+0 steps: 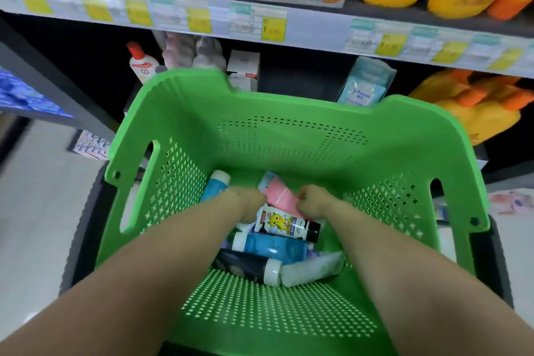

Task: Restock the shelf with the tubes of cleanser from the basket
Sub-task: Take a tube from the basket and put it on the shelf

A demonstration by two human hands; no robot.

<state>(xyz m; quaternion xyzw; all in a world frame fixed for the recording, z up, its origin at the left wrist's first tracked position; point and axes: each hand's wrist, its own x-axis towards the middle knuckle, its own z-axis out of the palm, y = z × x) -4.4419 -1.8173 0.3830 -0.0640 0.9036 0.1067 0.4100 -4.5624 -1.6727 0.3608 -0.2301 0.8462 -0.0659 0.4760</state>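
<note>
Both left hand (249, 203) and right hand (314, 201) grip the pink tube (281, 193) between them in the basket (289, 130) (other tubes (271, 246) nearer).

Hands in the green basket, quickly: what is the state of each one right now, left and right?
Left hand: fingers hidden from view, cannot be told.
Right hand: closed, gripping the pink tube.

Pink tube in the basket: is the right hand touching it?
Touching. The head view shows the right hand with fingers curled over the pink tube at its nearer end, no gap.
</note>
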